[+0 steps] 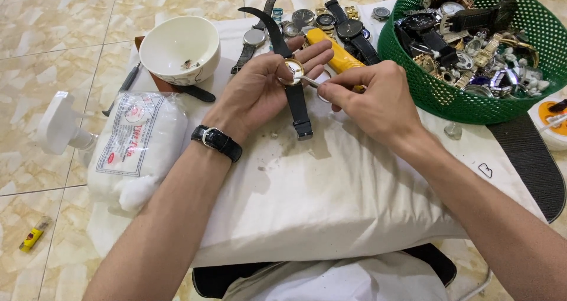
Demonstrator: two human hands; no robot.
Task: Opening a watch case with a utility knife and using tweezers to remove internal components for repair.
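My left hand [263, 85] lies palm up and cradles a wristwatch [292, 71] with a gold case and a black strap that hangs off my fingers on both sides. My right hand [369, 97] pinches a thin metal tool [311, 81] whose tip touches the watch case. A yellow-handled tool [332, 52] lies just behind both hands. On my left wrist sits a black strap with a buckle [216, 141].
A white cloth [331, 189] covers the work surface. A green mesh basket [472, 97] full of watches stands at the right. Several watches [322, 20] lie at the back. A white bowl [179, 48] and a bag of cotton [137, 144] sit left. Tiled floor surrounds.
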